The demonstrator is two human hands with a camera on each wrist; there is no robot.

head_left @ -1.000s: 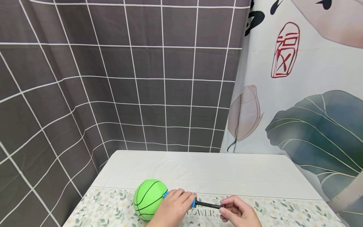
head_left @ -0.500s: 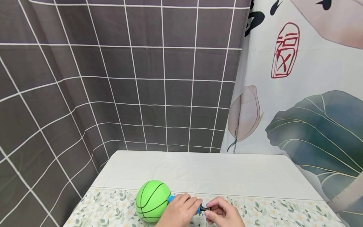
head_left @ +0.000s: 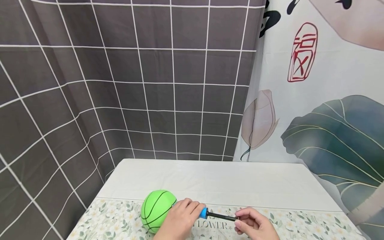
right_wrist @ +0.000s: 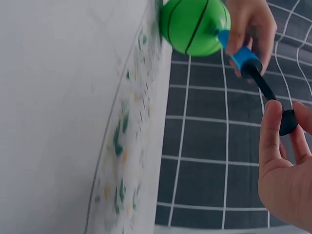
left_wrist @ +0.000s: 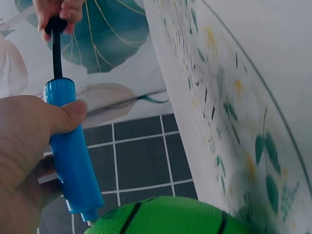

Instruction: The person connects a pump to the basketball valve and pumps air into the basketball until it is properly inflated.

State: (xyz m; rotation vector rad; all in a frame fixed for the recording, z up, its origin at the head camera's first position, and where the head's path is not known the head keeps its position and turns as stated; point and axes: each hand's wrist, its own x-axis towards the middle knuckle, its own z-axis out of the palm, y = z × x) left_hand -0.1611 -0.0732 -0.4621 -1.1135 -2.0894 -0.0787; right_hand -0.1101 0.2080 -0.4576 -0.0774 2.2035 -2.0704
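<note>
A green ball with black seam lines [head_left: 157,210] sits at the front left of the table. My left hand [head_left: 180,218] grips the blue barrel of a hand pump [left_wrist: 75,161], the thumb wrapped across it. The pump's narrow end meets the ball's side, and a short metallic bit shows there in the left wrist view. From the barrel's other end a black rod [head_left: 222,216] sticks out to the right. My right hand [head_left: 255,224] pinches the round black handle [right_wrist: 288,122] at the rod's end between thumb and fingers.
Under the hands lies a floral-patterned cloth [head_left: 300,221] with printed lettering, and a white surface [head_left: 216,176] stretches behind it. A dark grid-patterned curtain [head_left: 156,100] and a white leaf-printed curtain [head_left: 300,133] hang behind and beside the table.
The rod was mostly inside the barrel half a second ago, with the hands close together. Now my right hand has drawn it out to the right. The ball and left hand shifted slightly left.
</note>
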